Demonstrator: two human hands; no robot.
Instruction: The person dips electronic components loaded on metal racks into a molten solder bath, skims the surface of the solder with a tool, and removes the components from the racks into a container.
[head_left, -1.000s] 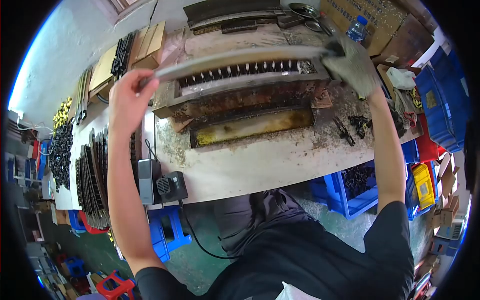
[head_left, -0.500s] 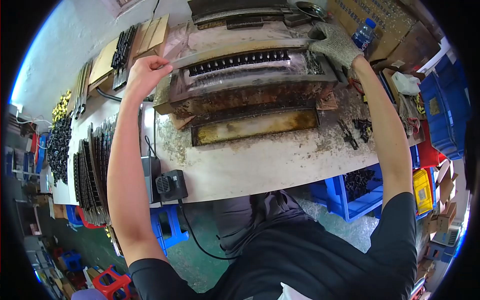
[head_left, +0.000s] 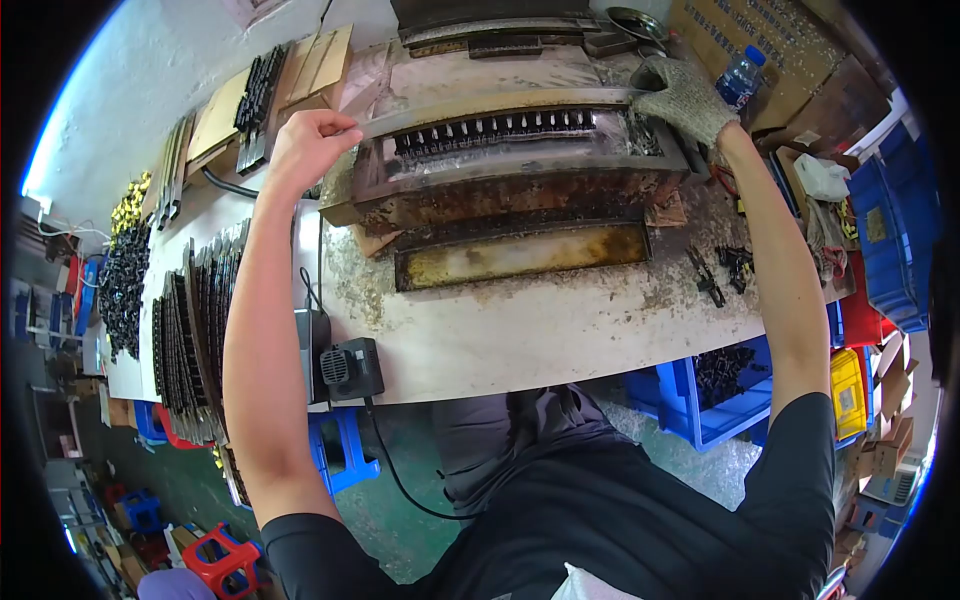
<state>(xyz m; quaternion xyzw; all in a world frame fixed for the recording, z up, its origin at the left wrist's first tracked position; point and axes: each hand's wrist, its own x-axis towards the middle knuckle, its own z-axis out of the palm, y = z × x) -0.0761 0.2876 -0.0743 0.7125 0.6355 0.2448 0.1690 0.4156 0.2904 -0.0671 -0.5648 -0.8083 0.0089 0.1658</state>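
Note:
My bare left hand (head_left: 312, 150) pinches the left end of a long metal strip (head_left: 480, 104). A grey knitted glove covers my right hand (head_left: 684, 98), whose fingers close on the strip's right end. The strip lies level along the far side of a heavy, stained metal trough (head_left: 500, 200). Below the strip, a row of small black parts (head_left: 495, 132) with bright pins hangs over the trough's shiny silvery surface (head_left: 500, 158). In front of the trough rests a shallow tray (head_left: 525, 257) with yellow-brown stains.
Black clips (head_left: 706, 278) lie at the right of the table (head_left: 500, 345). A small black fan-like device (head_left: 352, 368) sits at its front edge. Stacked dark strips (head_left: 195, 330) stand left. A bottle (head_left: 740, 78) stands back right; a blue bin (head_left: 712, 400) is below.
The strip and the black parts have come down from above the trough into it, toward its far side. My left hand has shifted slightly right and up.

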